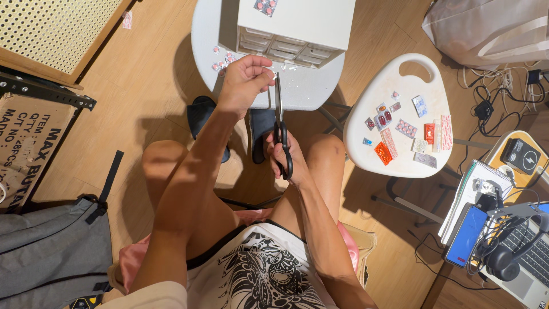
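While gripped, black-handled scissors (280,131) upright.

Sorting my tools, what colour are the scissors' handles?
Black, on the scissors in the right hand; head view.

We see black-handled scissors (281,134) held upright above the lap, blades pointing toward the near edge of the round white counter (309,91). A small silvery piece of blister pack (271,73) sits pinched at the blade tips, just over that edge; its pills are too small to tell.
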